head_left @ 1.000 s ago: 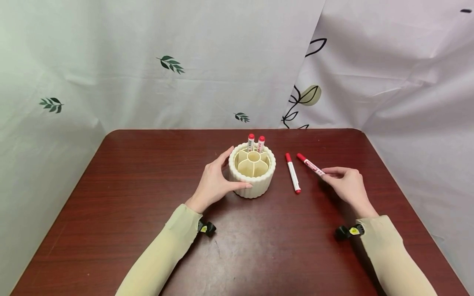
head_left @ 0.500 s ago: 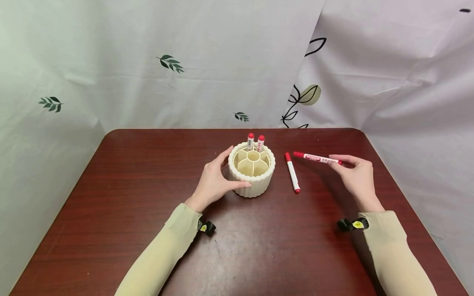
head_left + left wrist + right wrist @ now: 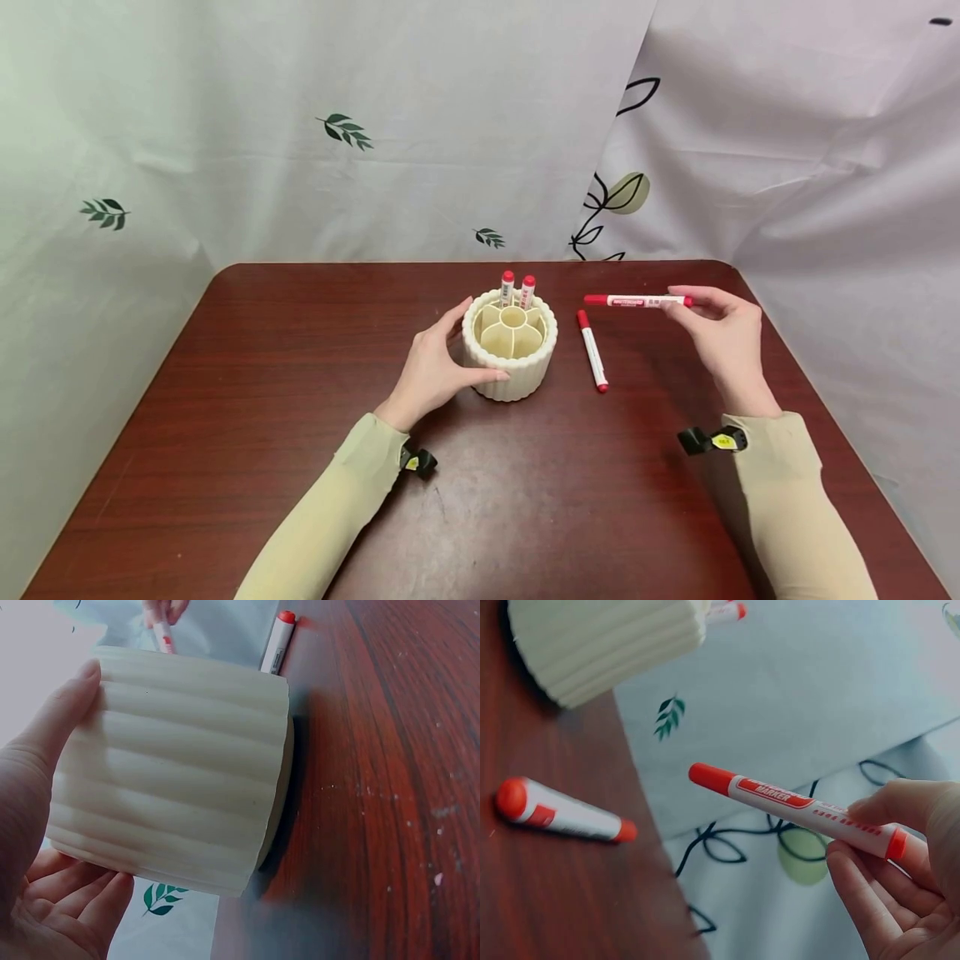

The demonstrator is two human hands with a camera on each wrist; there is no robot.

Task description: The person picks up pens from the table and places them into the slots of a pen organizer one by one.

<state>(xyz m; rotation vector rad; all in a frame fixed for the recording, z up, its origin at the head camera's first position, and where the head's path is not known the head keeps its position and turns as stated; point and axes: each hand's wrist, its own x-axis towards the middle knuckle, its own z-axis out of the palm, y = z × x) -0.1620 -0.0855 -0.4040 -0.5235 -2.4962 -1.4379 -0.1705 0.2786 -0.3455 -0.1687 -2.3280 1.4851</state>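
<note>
A cream, ribbed pen holder [image 3: 510,379] with petal-shaped compartments stands on the table, two red-capped markers [image 3: 507,288] upright in its far compartments. My left hand [image 3: 431,371] grips its left side, thumb across the front and fingers behind. Off to the right, my right hand [image 3: 723,337] pinches a red-and-white whiteboard marker [image 3: 633,301] near its tail end, the red cap pointing left toward the holder. In the right wrist view this marker [image 3: 795,806] is held between thumb and fingertips, above the table. Below it, another red-and-white marker [image 3: 592,352] lies on the table.
The dark red wooden table [image 3: 300,358] reaches back to a pale curtain [image 3: 375,192] printed with leaves. The lying marker is between the pen holder and my right hand. Each wrist wears a small black camera [image 3: 712,440].
My right hand has lifted the marker off the table and turned it from slanting to nearly level. It also rose slightly. The left hand and pen holder stayed put.
</note>
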